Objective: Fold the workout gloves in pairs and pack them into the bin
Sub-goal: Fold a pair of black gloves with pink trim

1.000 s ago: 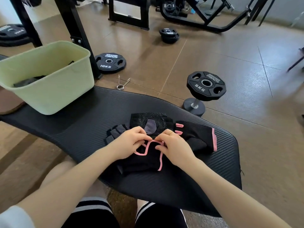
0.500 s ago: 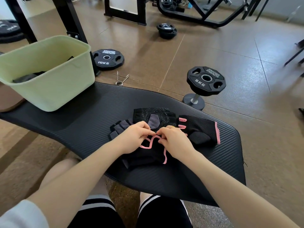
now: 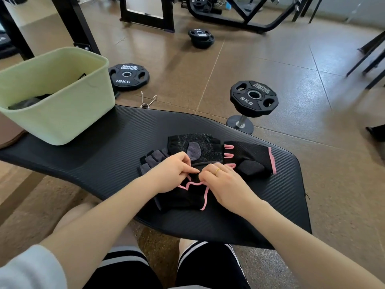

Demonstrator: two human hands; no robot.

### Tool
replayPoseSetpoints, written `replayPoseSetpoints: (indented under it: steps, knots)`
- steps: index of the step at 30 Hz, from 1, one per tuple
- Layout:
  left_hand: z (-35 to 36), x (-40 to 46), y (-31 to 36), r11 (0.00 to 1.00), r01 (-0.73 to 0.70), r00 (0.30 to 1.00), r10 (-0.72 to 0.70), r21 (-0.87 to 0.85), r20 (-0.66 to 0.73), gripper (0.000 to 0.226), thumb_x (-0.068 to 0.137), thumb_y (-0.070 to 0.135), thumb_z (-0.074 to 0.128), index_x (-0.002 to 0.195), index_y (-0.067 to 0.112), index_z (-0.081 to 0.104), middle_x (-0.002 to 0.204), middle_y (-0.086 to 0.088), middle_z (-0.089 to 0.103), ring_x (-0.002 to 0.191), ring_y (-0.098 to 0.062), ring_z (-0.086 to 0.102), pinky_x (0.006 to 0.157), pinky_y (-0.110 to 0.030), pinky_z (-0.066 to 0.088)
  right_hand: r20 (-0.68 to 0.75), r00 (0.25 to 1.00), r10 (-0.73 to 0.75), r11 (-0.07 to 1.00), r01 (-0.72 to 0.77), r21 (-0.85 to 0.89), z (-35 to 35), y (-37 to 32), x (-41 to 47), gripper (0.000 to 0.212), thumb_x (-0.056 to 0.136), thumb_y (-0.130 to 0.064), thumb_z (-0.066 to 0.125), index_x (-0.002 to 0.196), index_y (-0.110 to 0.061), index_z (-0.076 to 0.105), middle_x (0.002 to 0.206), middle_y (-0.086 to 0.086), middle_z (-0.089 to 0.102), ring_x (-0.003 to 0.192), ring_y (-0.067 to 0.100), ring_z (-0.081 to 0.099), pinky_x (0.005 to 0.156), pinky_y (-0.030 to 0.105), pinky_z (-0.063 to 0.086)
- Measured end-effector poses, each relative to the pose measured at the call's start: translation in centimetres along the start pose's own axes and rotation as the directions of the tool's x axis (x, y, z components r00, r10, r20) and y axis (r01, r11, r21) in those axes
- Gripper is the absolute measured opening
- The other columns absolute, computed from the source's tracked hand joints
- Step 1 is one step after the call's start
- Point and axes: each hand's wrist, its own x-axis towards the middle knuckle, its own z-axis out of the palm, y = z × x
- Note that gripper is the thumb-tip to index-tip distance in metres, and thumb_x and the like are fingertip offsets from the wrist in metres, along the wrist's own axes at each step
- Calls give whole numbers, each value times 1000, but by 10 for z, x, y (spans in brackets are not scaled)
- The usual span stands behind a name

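Mat (image 3: 108, 163): pink-trimmed glove (image 3: 183, 198) lengthwise toward camera.

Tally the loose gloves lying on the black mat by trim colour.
Black gloves with pink trim: 2
Black gloves with grey patches: 2
Total: 4, though overlap may hide more.

Readable markings, head view:

- Black weight plate (image 3: 128, 76) lying flat on the floor, just beside the pale green bin: white raised lettering "HAMMER STRENGTH" along the far rim, "10KG" along the near rim.
- Black weight plate (image 3: 254, 98) standing on a short post and round foot: "HAMMER STRENGTH" on the far-right rim, "5KG" on the near rim.
- Stacked plates (image 3: 201, 38) farther back on the floor: white lettering present, too small to read.
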Motion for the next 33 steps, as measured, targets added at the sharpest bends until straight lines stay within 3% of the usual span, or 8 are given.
replayPoseSetpoints:
  steps: [8,11,14,18,22,25,28,33]
  knots:
    - [13,-4,-3,975,-16,995,38,222,-93,33,90,7,47,122,10,57,109,-12,47,97,-24,44,86,-39,44,122,984,-132,973,106,204,-24,-13,-1,11,84,2,54,93,-4,56,89,10,56,78,23,52,71,24,38]
    - [12,-6,-6,979,-51,989,77,196,-128,32,91,12,46,121,4,55,104,-16,51,94,-29,49,89,-46,44,35,999,-28,964,17,264,-29,-2,1,16,91,-14,42,93,-5,56,89,8,55,77,11,44,72,23,39]
    - [1,1,5,997,-6,997,12,80,-73,39,94,27,45,131,15,46,122,-10,52,114,-26,44,101,-39,35,-55,997,58,967,-42,252,-31,12,3,25,91,-23,37,90,-7,57,89,7,56,78,8,43,72,23,41]
    - [-5,18,24,964,-13,999,4,264,34,39,94,39,40,130,25,45,126,-5,56,118,-28,42,97,-46,37,-136,990,38,977,-8,215,-24,11,4,20,91,-16,42,90,-7,60,86,10,60,78,21,53,70,37,47]
    - [-7,30,25,980,106,990,-120,168,78,39,95,43,33,110,18,58,107,-7,64,101,-26,55,87,-41,44,-283,958,34,989,8,145,-25,14,5,15,88,-8,49,97,-21,52,87,5,62,81,18,52,76,28,44]
    - [-12,32,27,990,127,992,-126,69,-12,31,92,40,43,93,13,59,87,-5,64,81,-21,58,70,-33,44,-235,972,23,991,8,131,-20,18,5,12,88,-9,52,97,-15,57,88,6,62,79,22,57,74,30,46]
    - [-17,36,26,994,68,978,-49,91,-204,24,91,36,48,97,15,55,82,-8,65,77,-26,58,67,-36,46,-155,988,15,992,5,126,-14,20,10,10,85,-3,57,93,-5,63,88,10,62,75,27,59,73,26,41]
    - [-18,45,20,990,83,961,-48,115,-274,23,92,37,46,99,16,52,72,-3,57,66,-24,51,59,-32,39,-149,989,-1,999,8,46,-8,21,14,25,72,10,59,92,-6,62,87,9,60,79,19,44,71,25,38]
